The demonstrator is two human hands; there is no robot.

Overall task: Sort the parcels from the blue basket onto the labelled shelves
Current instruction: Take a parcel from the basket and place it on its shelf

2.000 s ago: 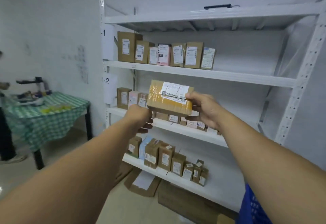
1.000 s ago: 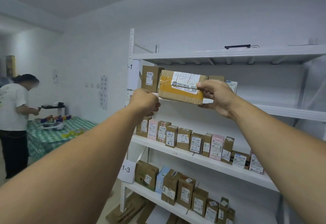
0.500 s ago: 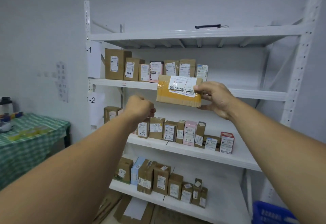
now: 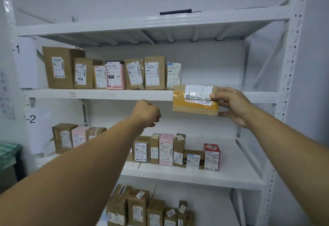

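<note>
Parcel point(image 4: 195, 100) pinched at right end by right hand point(image 4: 231, 106); left hand point(image 4: 146, 113) fisted, empty, apart leftward.

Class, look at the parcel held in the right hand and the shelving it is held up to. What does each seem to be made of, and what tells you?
Parcel: brown cardboard, likely; matte faces, glossy yellowish tape, white paper label. Shelving: apparently white painted metal; smooth sheen, punched holes in the uprights.

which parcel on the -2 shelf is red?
The red parcel at the right end of the row on the -2 shelf. Its neighbours are brown cardboard or pink; it is the only red one.
</note>
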